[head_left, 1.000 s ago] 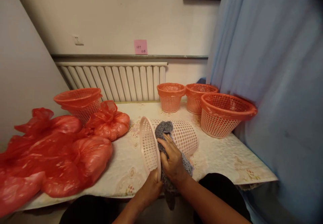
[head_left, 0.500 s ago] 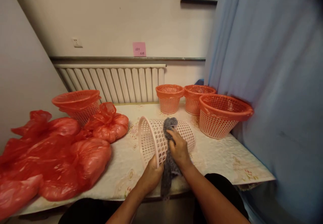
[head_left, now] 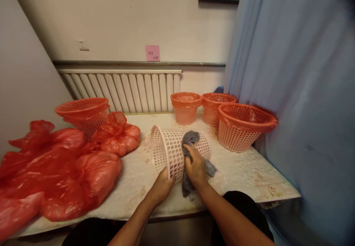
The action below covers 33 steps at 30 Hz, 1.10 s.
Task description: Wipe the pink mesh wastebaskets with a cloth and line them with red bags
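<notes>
A pale pink perforated basket (head_left: 175, 148) lies on its side on the table, its wide mouth facing left. My left hand (head_left: 162, 187) grips the lower part of its rim, with the thumb outside. Against the basket's outer wall, my right hand (head_left: 195, 166) presses a grey cloth (head_left: 187, 183). The cloth's ends hang below that hand and stick out to its right.
Three baskets lined with red bags (head_left: 186, 109) stand at the back right, beside a blue curtain (head_left: 299, 102). Another lined basket (head_left: 94, 122) and several filled red bags (head_left: 97, 176) cover the left of the table (head_left: 133, 187). A radiator (head_left: 124, 91) is behind.
My right hand and the cloth have shifted slightly right along the basket, and a cloth end now shows right of the hand. The basket and my left hand have moved slightly left and up.
</notes>
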Each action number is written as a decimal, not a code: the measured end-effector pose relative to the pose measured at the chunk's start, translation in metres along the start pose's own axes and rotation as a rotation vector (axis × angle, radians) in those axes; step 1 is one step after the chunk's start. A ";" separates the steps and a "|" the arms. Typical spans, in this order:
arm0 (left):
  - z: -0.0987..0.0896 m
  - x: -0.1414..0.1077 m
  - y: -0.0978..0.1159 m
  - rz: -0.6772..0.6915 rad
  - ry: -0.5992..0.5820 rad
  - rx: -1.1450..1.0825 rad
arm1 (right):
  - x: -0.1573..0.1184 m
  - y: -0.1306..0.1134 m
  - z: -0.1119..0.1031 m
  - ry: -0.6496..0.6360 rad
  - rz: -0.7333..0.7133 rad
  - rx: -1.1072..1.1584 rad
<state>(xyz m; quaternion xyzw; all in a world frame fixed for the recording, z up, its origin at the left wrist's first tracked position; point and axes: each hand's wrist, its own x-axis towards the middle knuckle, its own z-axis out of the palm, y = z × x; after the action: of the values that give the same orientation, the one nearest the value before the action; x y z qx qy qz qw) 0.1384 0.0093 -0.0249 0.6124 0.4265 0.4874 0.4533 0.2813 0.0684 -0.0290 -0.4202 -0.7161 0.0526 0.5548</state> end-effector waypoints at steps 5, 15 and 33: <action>-0.004 0.000 -0.007 -0.018 0.019 0.046 | -0.025 -0.040 0.016 -0.082 -0.245 0.087; 0.019 -0.039 -0.027 0.019 -0.135 0.128 | -0.005 -0.047 -0.007 -0.067 -0.223 0.077; 0.016 -0.010 0.000 -0.013 0.054 0.030 | 0.032 0.038 -0.022 0.001 0.017 -0.094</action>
<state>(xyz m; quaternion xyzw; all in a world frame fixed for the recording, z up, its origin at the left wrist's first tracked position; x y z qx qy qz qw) 0.1526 -0.0020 -0.0291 0.6031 0.4499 0.4941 0.4355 0.3188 0.1050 -0.0175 -0.4520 -0.7140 0.0236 0.5342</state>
